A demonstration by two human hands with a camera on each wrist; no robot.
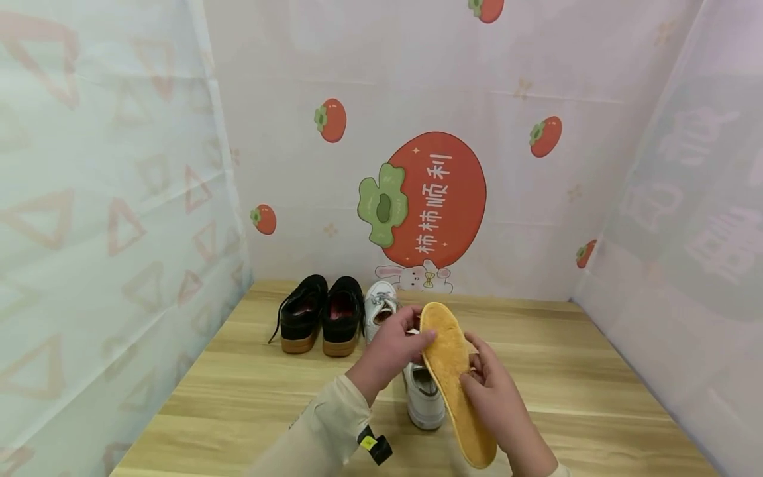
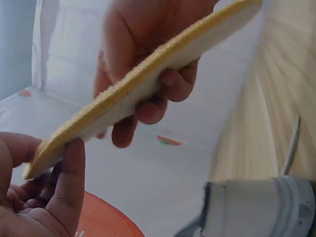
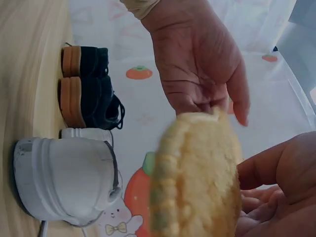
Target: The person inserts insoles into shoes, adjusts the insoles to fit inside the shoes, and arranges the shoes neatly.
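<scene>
A fuzzy yellow insole (image 1: 447,358) is held up in the head view, its plush side toward the head camera. My left hand (image 1: 390,344) pinches it near the upper end, thumb on the plush face. With curled fingers my right hand (image 1: 495,391) grips the right edge around the middle. The left wrist view shows the insole (image 2: 143,84) edge-on, with a pale underside and the right hand's fingertips beneath it. Below the hands stands a white shoe (image 1: 426,404), partly covered by the insole. Another white shoe (image 1: 379,301) is behind the left hand.
Two black shoes with tan soles, one on the left (image 1: 301,318) and one beside it (image 1: 342,318), stand left of the white pair on the wooden surface (image 1: 238,404). White printed cloth (image 1: 286,165) encloses the back and sides. A small black device (image 1: 375,445) is by the left sleeve.
</scene>
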